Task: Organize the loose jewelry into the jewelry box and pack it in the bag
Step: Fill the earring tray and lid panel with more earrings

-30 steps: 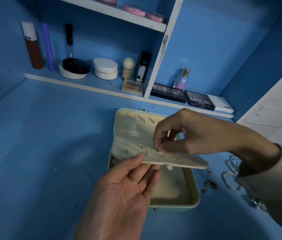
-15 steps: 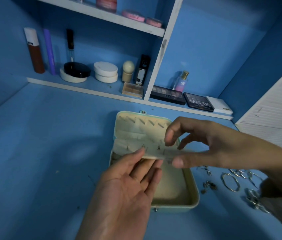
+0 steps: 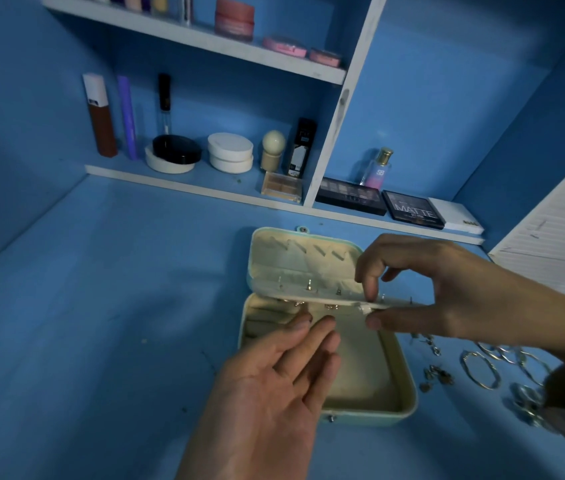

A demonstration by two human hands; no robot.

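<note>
Left hand, palm up, fingers straight, holds nothing under the earring flap of the open jewelry box on the table. Right hand pinches the flap's 3 o'clock edge. A few studs are mounted. Hoops and small pieces lie loose at the box's 3 o'clock. No bag is visible.

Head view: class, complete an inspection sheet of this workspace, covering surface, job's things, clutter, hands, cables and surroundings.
Surface: blue tabletop, dimly lit.
Job's things: jewelry box open; earring panel raised, pinned earrings in it; loose hoops and small earrings to the right of the box; no bag seen.
Clutter: small specks on tabletop.
Hands: left hand palm up, fingers straight, below panel; right hand pinches panel's edge.
Cables: nothing seen.
Surroundings: shelf with cosmetics behind.
</note>
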